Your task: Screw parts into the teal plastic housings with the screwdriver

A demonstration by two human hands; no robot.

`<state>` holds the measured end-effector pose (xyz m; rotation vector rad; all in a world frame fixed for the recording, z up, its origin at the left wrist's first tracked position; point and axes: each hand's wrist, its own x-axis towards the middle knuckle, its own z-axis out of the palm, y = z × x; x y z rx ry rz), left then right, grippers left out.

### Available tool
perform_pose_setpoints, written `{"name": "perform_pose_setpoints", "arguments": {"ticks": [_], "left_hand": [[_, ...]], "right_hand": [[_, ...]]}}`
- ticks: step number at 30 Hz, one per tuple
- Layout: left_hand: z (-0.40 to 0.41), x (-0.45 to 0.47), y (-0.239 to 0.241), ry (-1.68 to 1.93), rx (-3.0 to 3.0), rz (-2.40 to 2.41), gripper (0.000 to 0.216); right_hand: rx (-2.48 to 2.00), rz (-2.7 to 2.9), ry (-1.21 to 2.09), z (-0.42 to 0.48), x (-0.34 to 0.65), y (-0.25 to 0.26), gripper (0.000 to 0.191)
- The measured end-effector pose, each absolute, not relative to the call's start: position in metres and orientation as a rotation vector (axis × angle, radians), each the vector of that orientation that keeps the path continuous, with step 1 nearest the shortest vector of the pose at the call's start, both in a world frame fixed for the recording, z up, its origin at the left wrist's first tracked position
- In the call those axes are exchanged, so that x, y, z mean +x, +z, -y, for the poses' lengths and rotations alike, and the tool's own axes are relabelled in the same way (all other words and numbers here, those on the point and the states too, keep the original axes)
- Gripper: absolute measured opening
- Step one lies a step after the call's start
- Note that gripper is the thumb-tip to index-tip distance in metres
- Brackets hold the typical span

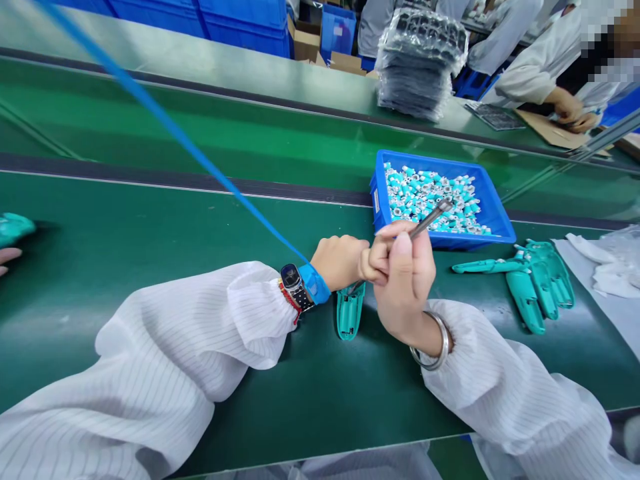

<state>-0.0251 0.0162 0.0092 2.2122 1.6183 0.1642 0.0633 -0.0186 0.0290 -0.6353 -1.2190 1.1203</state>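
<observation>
My left hand [340, 261] is closed over the upper end of a teal plastic casing [349, 317]. The casing's lower part shows, hollow side up, with small dark parts inside; my hands hide the rest. Metal tweezers [431, 217] are pinched between the thumb and fingers of my right hand [404, 280], their rear end pointing up and right. Their tip reaches down toward the casing beside my left hand; I cannot tell whether it touches. A blue strap [316, 283] with a cord circles my left wrist beside a watch.
Behind my right hand stands a blue bin [445, 241] full of small teal-and-white parts. Several teal casings [535, 283] lie at right, near white cloth [613, 263]. Another person's fingertips [7, 259] and a teal piece [15, 230] appear at far left. The blue cord [200, 157] crosses the view.
</observation>
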Motion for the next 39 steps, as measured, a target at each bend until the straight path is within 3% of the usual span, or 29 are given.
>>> {"name": "perform_pose_setpoints", "arguments": {"ticks": [4,11,39], "left_hand": [[-0.015,-0.023,0.01,0.159,2.195,-1.602,0.041],[-0.014,-0.021,0.012,0.101,2.234,-1.59,0.029],[-0.013,-0.019,0.01,0.191,2.209,-1.698,0.03]], "right_hand": [[-0.673,1.313,0.969,0.02,0.062,0.022,0.01],[-0.661,1.396,0.945,0.027,0.064,0.017,0.008],[-0.516,1.289,0.955,0.023,0.073,0.026,0.011]]}}
